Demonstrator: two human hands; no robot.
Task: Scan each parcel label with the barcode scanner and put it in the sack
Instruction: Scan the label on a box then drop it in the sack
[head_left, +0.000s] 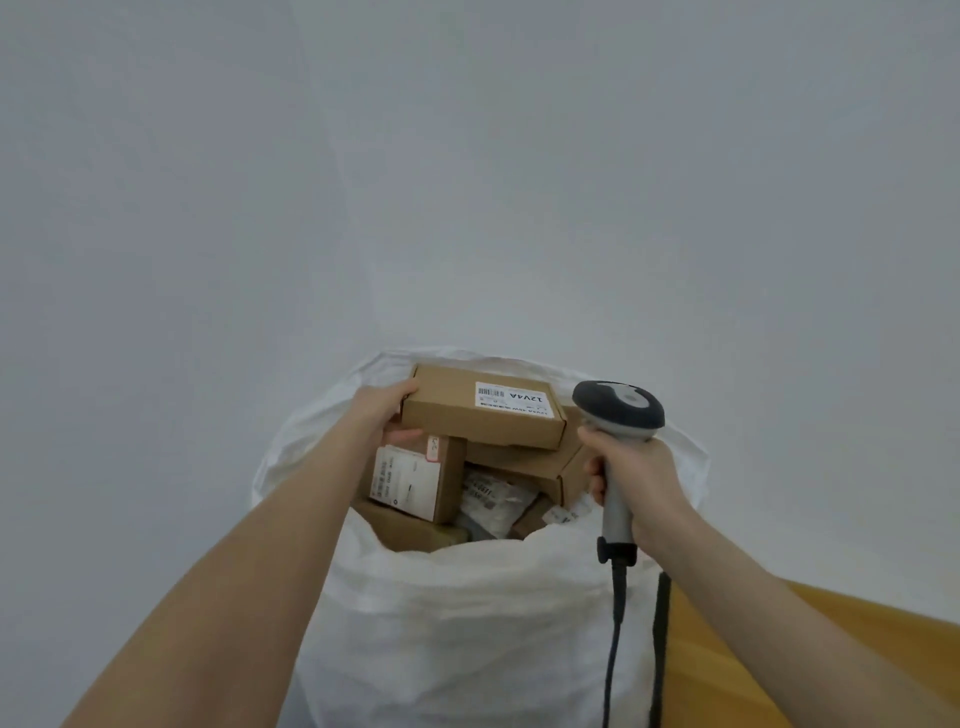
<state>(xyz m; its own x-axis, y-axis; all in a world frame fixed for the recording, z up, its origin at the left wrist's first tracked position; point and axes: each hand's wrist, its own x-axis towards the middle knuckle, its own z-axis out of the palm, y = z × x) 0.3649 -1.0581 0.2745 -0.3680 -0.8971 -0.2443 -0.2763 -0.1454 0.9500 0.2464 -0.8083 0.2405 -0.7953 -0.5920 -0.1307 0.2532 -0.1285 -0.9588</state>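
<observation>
My left hand (387, 415) gripped the flat brown cardboard parcel (483, 410) by its end at the mouth of the white woven sack (467, 597). I judged it best set down level. My right hand (634, 478) clasped the grey handheld barcode scanner (618, 410).

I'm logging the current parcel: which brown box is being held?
The topmost box with the 12V4A label; the left hand grips its end, while the others lie in the sack.

One white sack (467, 623) stands open with at least four brown cardboard boxes (415, 480) at its mouth, counting the top box (483, 415) held in the left hand (382, 415), plus one plastic-wrapped parcel (493, 499); deeper parcels cannot be counted. Two hands show; the right hand (636, 473) grips the one barcode scanner (618, 410).
</observation>
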